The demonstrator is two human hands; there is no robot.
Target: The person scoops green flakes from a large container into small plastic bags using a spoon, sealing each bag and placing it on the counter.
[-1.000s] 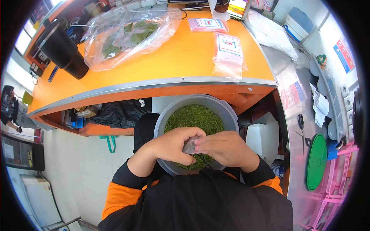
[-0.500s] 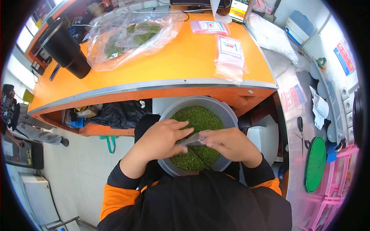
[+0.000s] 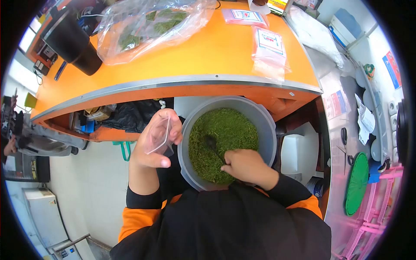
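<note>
My left hand (image 3: 147, 141) is beside the tub, its fingers curled around a small clear plastic zip bag (image 3: 161, 141) whose mouth gapes. My right hand (image 3: 249, 167) is over the tub, closed around the handle of a dark spoon (image 3: 210, 141). The spoon's bowl rests in finely shredded green leaves (image 3: 234, 125), which fill much of a round grey plastic tub (image 3: 271, 134). The tub sits close against my body, by the desk's front edge.
An orange desk (image 3: 173, 65) spans the front. On it are a large clear bag (image 3: 151, 32) with packed green leaves, a black tumbler (image 3: 73, 43) and stacks of printed bags (image 3: 268, 45). Scissors (image 3: 344, 143) and a green lid (image 3: 357, 184) lie right. Another person (image 3: 39, 134) is far left.
My left hand has moved left, off the tub, with the zip bag now opened in it. My right hand has let go of the bag and taken hold of the spoon in the leaves.
</note>
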